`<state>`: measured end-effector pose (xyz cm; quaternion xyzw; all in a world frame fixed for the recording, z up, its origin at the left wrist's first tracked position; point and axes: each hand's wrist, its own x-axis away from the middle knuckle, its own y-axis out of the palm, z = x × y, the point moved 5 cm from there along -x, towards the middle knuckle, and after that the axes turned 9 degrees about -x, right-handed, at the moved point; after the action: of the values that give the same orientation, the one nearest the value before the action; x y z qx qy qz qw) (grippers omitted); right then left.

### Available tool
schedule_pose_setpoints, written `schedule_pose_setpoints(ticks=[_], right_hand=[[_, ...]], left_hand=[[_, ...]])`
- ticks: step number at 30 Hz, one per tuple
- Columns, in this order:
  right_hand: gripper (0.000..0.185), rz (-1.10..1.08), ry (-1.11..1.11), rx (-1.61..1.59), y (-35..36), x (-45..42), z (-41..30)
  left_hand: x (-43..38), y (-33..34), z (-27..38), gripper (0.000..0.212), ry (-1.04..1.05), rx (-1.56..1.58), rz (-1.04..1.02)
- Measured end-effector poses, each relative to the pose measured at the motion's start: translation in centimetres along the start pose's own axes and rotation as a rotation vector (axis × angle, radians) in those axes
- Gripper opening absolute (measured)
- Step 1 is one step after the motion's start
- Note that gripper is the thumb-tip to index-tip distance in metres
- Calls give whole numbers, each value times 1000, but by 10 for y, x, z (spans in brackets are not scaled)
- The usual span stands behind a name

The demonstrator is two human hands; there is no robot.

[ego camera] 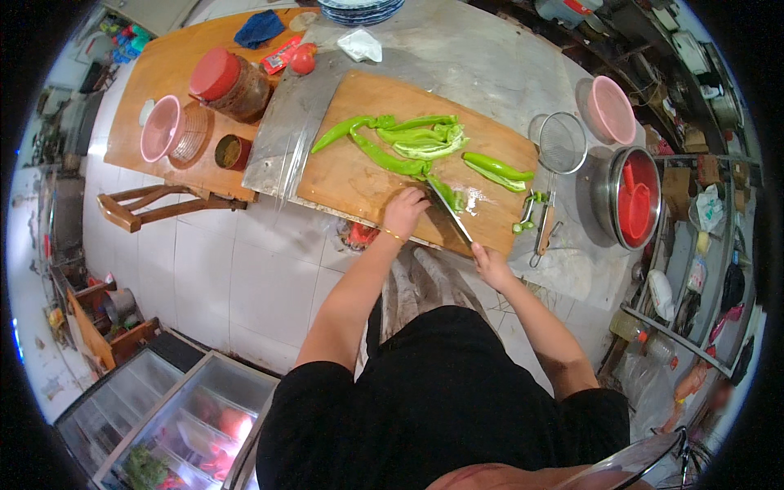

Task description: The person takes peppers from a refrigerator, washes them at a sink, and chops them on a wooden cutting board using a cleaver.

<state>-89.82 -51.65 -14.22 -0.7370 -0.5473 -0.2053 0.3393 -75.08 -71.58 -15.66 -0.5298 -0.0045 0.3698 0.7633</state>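
My right hand (492, 267) grips the handle of a kitchen knife (451, 212), its blade slanting away to the left across a wooden cutting board (361, 196). Under the blade's far side lie flattened green pepper pieces (452, 195). My left hand (407, 212) rests low over the board's near edge, just left of the blade, fingers bent; whether anything is beneath them is hidden. A long green pepper (392, 160) reaches toward the knife tip. Behind it sit split peppers (422, 138) and a whole one (343, 131). More pepper halves (497, 168) lie at the right.
Right of the board are pepper stems (525, 226), a wire strainer (562, 144), a pink basin (611, 110) and metal bowls (606, 202) holding a red scoop (634, 205). On the left stand a red-lidded jar (229, 86), a tin (233, 152) and a wooden chair (147, 211).
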Motion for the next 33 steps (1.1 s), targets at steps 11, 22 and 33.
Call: schedule_pose_setpoints(ticks=[11,22,33], right_hand=[[60,-13,-3,-159,8,12,-9],[59,-55,100,-273,-2,2,-20],[76,-196,-104,352,10,-19,-88]], left_hand=[[-39,-31,-48,17,-42,-188,5],[12,-43,-25,17,-18,-157,-21],[24,-34,-17,17,-143,-249,-26]])
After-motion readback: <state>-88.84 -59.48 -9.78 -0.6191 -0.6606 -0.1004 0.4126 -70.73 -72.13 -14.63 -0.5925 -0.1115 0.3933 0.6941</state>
